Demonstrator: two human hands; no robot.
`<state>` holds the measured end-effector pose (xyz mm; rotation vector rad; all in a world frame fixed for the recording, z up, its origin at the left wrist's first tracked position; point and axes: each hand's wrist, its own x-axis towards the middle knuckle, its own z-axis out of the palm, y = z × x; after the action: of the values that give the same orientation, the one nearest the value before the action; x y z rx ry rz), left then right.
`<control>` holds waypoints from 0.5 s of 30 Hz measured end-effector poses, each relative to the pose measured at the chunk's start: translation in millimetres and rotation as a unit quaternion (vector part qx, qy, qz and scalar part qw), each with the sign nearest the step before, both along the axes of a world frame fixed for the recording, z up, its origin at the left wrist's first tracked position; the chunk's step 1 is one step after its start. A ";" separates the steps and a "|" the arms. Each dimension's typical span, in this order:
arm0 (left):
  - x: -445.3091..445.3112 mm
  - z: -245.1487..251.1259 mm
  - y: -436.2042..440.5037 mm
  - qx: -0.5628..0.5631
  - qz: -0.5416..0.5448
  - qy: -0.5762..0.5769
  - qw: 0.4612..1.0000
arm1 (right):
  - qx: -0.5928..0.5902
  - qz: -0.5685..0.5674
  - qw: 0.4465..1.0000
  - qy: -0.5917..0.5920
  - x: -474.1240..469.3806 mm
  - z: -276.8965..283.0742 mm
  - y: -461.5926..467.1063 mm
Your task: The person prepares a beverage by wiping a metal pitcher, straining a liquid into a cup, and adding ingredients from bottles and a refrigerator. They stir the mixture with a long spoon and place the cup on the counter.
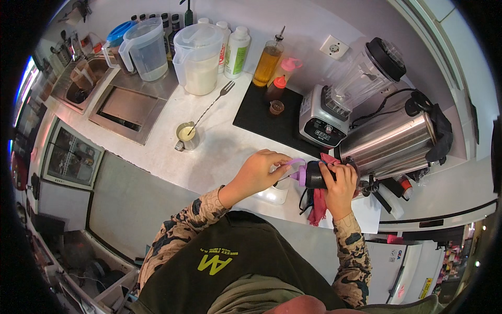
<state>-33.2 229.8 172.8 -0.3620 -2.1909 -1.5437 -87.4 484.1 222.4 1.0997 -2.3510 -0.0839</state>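
Observation:
My right hand (339, 182) grips a squeeze bottle (314, 175) with dark contents, tilted on its side. Its purple nozzle top (301, 175) points to the left. With thumb and fingertips, my left hand (261, 170) pinches the purple cap strap (297, 161) beside the nozzle. A thin dark line runs from the nozzle tip down to the left; whether it is liquid is unclear. Below my left hand lies a white kitchen scale (274, 195), partly covered by the hand. A steel pitcher (188, 136) of pale yellow liquid stands farther left, holding a twisted-handle bar spoon (208, 106) with a fork end.
A blender (329, 117) and a large steel dispenser (388, 141) stand at the right. Sauce bottles and a small cup (276, 107) sit on a black mat (257, 117). Plastic jugs (198, 62) line the back. A red cloth (317, 208) hangs over the front edge.

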 end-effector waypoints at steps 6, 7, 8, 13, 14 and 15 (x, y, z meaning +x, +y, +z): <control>1.2 1.0 -1.5 -0.014 -0.007 0.000 1.000 | -0.002 -0.007 1.000 0.003 2.1 1.0 -0.6; 1.6 1.3 -1.4 -0.018 -0.007 -0.002 1.000 | -0.003 -0.007 1.000 0.003 2.4 1.3 -0.6; 2.0 1.6 -1.3 -0.020 -0.007 -0.002 1.000 | -0.003 -0.007 1.000 0.004 2.6 1.6 -0.5; 3.0 3.9 1.5 0.004 0.001 0.016 1.000 | 0.002 -0.007 1.000 0.011 3.0 3.7 0.3; 3.0 4.3 1.5 0.002 0.002 0.017 1.000 | 0.001 -0.004 1.000 0.012 3.3 4.1 0.5; 3.2 4.7 1.5 0.001 0.002 0.018 1.000 | 0.003 -0.004 1.000 0.011 3.6 4.6 0.5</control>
<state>-30.0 231.3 177.5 -0.3813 -2.1616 -1.5254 -83.8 484.7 226.9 1.0854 -2.3368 -0.1056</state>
